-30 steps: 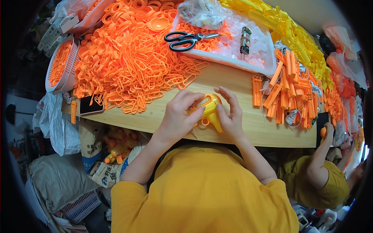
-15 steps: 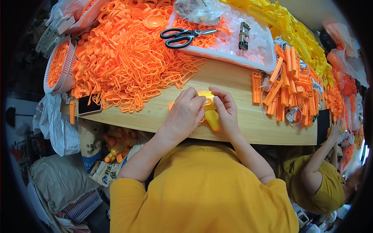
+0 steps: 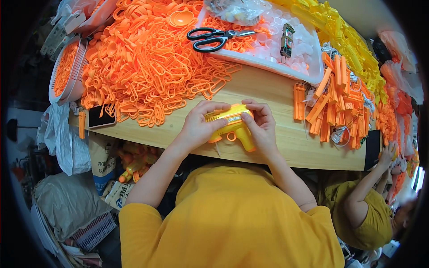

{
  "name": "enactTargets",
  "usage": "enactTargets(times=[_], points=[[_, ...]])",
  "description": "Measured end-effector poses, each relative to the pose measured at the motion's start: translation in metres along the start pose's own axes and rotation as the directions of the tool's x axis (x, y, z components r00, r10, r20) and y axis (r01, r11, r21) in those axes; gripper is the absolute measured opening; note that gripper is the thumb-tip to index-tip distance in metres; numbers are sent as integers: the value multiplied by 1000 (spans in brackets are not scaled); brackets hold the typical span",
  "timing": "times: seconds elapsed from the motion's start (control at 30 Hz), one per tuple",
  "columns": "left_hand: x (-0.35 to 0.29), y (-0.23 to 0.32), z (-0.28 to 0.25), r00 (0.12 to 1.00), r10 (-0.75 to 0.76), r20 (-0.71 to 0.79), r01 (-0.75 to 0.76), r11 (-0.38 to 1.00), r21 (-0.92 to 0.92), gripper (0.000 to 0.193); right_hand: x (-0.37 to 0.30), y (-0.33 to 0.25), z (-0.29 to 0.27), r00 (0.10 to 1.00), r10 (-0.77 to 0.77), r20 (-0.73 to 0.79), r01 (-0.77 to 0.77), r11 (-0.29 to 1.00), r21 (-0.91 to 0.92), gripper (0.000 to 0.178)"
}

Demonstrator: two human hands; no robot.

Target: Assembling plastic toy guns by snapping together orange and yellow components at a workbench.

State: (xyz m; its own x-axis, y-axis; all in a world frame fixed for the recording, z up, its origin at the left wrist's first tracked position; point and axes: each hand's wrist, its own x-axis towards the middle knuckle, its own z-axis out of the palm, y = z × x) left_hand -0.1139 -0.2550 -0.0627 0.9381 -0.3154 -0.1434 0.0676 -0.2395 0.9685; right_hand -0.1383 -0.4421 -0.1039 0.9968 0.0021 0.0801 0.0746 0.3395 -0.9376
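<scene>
A yellow and orange plastic toy gun (image 3: 233,126) lies between both my hands at the near edge of the wooden table (image 3: 268,96). My left hand (image 3: 199,125) grips its left end, fingers over the top. My right hand (image 3: 261,125) holds the right end above the orange grip, which points down toward me. An orange trigger ring shows under the body.
A big heap of orange plastic loops (image 3: 147,71) covers the table's left. Black scissors (image 3: 216,38) lie on a white tray (image 3: 308,73). Orange bars (image 3: 335,100) pile at the right. A phone (image 3: 100,118) sits near the left edge. Another person's arm (image 3: 371,183) reaches in at right.
The toy gun has been turned to lie level between my hands, and my fingers have shifted along its top. The view has moved a little closer to the table.
</scene>
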Motion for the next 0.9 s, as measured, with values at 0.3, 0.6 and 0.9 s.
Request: enactTargets(times=[0.3,0.6,0.9], points=[[15,10,-12,952,-260,163,295,923,-249,41,6,-2,1,1000,-4,-14,4,999,-35,21],[22,5,-19,892,-309,330,386,901,-198,39,-1,2,-1,1000,12,-9,-12,1000,-5,22],[12,-1,-8,979,-100,175,113,991,-67,35,-2,-1,4,997,-81,5,81,991,-106,23]])
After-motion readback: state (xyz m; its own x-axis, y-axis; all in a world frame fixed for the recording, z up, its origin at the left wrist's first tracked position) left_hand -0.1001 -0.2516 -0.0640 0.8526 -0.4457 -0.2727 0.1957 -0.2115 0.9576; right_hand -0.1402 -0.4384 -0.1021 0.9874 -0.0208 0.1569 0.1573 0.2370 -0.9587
